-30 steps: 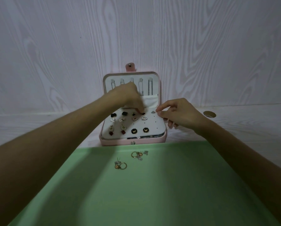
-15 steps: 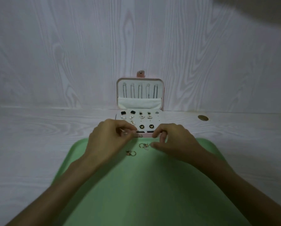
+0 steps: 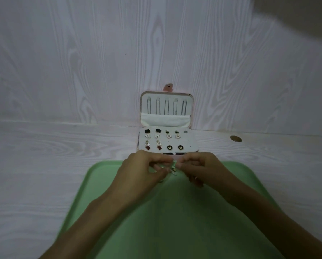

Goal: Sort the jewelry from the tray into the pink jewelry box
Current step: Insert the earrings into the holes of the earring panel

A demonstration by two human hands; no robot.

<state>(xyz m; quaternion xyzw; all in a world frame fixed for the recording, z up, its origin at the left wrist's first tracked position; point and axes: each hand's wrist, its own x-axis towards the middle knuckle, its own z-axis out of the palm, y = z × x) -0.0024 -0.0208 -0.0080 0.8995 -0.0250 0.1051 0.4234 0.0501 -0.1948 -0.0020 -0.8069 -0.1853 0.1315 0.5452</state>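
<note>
Head view: left hand and right hand meet over the green tray at its 12 o'clock edge, fingertips pinching small jewelry, probably to separate pieces before transfer to the open pink jewelry box just beyond.

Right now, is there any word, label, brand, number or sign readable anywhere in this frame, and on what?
None: no readable text shows.
Pink jewelry box: no lettering visible on its lid or snap tab.
Round black earrings: a pale butterfly-like motif, not letters.
Green tray: plain.
Left hand and right hand pinch small jewelry, too blurred to show marks.
</note>
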